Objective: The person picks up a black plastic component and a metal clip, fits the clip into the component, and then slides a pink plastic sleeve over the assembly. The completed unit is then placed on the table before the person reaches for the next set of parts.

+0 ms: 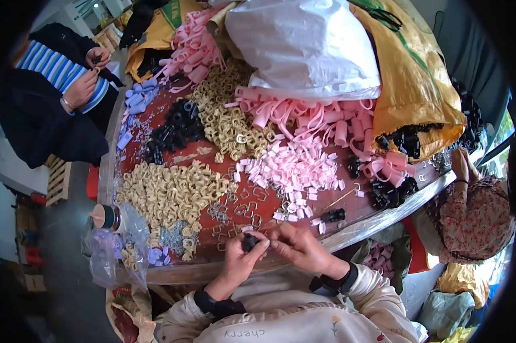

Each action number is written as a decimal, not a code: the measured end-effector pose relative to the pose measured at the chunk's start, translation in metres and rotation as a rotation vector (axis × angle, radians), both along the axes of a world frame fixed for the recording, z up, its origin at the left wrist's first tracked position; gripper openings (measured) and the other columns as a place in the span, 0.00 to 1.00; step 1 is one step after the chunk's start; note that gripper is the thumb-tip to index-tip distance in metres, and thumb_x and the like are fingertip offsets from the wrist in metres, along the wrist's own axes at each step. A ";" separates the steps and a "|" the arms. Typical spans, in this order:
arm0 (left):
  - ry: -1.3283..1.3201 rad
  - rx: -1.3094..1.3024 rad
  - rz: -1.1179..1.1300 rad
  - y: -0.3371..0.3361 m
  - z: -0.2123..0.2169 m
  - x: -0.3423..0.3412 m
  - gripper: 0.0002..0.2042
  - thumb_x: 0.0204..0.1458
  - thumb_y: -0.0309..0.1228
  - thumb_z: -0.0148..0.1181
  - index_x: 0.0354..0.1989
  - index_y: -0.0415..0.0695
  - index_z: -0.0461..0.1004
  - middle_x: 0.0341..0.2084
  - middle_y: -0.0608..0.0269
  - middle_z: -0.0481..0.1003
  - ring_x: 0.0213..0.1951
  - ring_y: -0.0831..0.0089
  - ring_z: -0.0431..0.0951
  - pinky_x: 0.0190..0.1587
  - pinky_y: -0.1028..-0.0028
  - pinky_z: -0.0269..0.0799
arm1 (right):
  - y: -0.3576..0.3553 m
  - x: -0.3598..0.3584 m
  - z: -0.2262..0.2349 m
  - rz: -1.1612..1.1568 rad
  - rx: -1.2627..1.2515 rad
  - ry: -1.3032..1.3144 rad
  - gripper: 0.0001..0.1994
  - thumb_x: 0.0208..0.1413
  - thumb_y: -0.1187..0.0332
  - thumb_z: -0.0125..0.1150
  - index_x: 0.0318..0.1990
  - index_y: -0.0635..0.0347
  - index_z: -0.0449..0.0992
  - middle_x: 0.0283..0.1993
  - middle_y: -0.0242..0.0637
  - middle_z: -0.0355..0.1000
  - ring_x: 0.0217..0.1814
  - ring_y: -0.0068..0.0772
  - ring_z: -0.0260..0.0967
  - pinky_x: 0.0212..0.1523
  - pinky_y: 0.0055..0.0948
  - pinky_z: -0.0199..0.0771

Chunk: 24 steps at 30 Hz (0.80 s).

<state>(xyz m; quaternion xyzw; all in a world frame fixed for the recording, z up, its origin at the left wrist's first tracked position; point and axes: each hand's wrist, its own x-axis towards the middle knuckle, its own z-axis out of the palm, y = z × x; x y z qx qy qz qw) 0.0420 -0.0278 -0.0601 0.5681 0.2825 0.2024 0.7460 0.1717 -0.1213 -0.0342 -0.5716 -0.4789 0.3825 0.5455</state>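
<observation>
Over the table's near edge, my left hand (241, 256) is closed around a small black plastic part (249, 242). Just to its right, the thumb and fingers of my right hand (301, 247) are pinched together beside that part; whatever they hold is too small to make out. Bent metal wire loops (248, 210) lie scattered beyond my hands. A heap of small pink plastic pieces (295, 168) spreads farther back. A black cylindrical part (333, 215) rests near the edge beyond my right hand, with a thin stick (341, 199) by it.
Beige clip-like pieces (166, 191) are heaped at left, near a bottle (109, 218) and a clear plastic bag (133, 240). Black parts (178, 123) and pink tubes (304, 117) lie farther back, below a white sack (304, 48) and a yellow sack (412, 86). Co-workers flank the table.
</observation>
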 end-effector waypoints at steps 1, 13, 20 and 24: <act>0.001 0.007 -0.026 0.000 -0.002 -0.002 0.03 0.46 0.24 0.53 0.24 0.37 0.69 0.16 0.66 0.68 0.17 0.82 0.65 0.20 0.83 0.60 | -0.002 -0.001 -0.004 0.033 -0.026 0.086 0.05 0.52 0.71 0.48 0.30 0.63 0.62 0.24 0.31 0.63 0.24 0.19 0.58 0.24 0.19 0.59; 0.052 0.333 0.036 0.003 0.002 -0.025 0.03 0.44 0.25 0.55 0.24 0.39 0.68 0.15 0.67 0.67 0.20 0.82 0.66 0.22 0.81 0.61 | 0.007 -0.015 -0.013 0.157 -0.067 0.058 0.05 0.52 0.69 0.48 0.31 0.61 0.62 0.24 0.26 0.61 0.23 0.13 0.56 0.23 0.15 0.57; -0.059 0.646 0.010 0.011 0.008 -0.027 0.02 0.44 0.22 0.54 0.24 0.39 0.68 0.20 0.66 0.69 0.19 0.84 0.66 0.22 0.84 0.61 | 0.007 -0.018 -0.016 0.237 -0.221 0.594 0.06 0.52 0.67 0.49 0.32 0.60 0.64 0.25 0.26 0.63 0.23 0.12 0.58 0.23 0.13 0.60; -0.023 0.567 -0.042 0.013 0.009 -0.029 0.02 0.44 0.22 0.54 0.25 0.39 0.68 0.20 0.66 0.69 0.19 0.84 0.66 0.21 0.84 0.61 | 0.009 -0.017 -0.020 0.265 -0.208 0.666 0.07 0.52 0.66 0.49 0.33 0.59 0.64 0.25 0.26 0.63 0.23 0.13 0.59 0.23 0.13 0.59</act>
